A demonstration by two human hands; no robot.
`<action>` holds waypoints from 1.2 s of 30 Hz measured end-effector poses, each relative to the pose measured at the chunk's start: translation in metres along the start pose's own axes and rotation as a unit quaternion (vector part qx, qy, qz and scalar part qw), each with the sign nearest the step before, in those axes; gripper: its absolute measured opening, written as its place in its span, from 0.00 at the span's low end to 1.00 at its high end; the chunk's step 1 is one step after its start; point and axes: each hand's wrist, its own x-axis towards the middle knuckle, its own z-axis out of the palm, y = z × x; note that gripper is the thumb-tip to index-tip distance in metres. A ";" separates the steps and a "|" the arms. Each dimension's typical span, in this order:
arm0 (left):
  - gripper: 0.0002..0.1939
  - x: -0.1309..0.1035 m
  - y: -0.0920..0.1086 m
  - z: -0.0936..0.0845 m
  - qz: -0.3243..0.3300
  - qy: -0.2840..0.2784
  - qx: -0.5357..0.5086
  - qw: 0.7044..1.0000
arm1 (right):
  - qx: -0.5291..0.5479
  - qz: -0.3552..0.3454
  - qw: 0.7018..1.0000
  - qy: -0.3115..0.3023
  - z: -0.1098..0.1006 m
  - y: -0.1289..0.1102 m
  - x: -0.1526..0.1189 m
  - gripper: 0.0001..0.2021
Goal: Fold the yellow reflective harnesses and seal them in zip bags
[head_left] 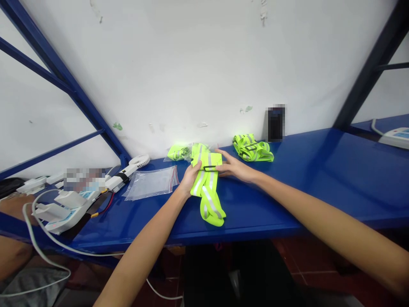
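A neon yellow reflective strap (209, 194) with silver stripes and a black buckle (210, 168) is held over the front half of the blue table. My left hand (191, 175) grips its left edge, thumb on top. On the other side, my right hand (234, 167) has its fingers at the right edge by the buckle, the index finger lifted and the others partly behind the strap. The strap's loose end hangs in a loop toward the table's front edge. Behind it lies a bagged yellow bundle (179, 152), partly hidden.
Another yellow strap bundle (252, 148) lies at the back right, near a blurred dark object (276, 123) against the wall. Clear zip bags (151, 183) lie left of my hands. Further left are a white fan (139, 160) and a power strip (68, 213) with cables. Another person's arm (15, 213) shows at far left.
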 end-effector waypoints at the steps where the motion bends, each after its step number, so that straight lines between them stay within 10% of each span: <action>1: 0.27 0.000 -0.001 -0.001 0.008 0.006 0.008 1.000 | 0.036 0.029 0.999 -0.010 -0.001 0.000 0.001 0.41; 9: 0.27 0.000 -0.008 -0.004 0.015 -0.021 0.058 0.998 | 0.028 -0.010 0.999 0.014 0.005 -0.006 0.001 0.22; 17: 0.27 0.002 -0.007 0.001 0.051 -0.006 0.019 0.998 | -0.048 -0.148 0.986 0.055 0.009 0.000 0.003 0.25; 24: 0.34 -0.003 -0.008 0.008 0.012 -0.040 -0.012 0.999 | -0.254 -0.255 0.925 0.124 0.001 0.000 -0.002 0.15; 36: 0.31 -0.001 -0.010 0.009 -0.006 0.000 -0.030 1.000 | -0.356 -0.307 0.881 0.047 -0.005 0.008 0.000 0.26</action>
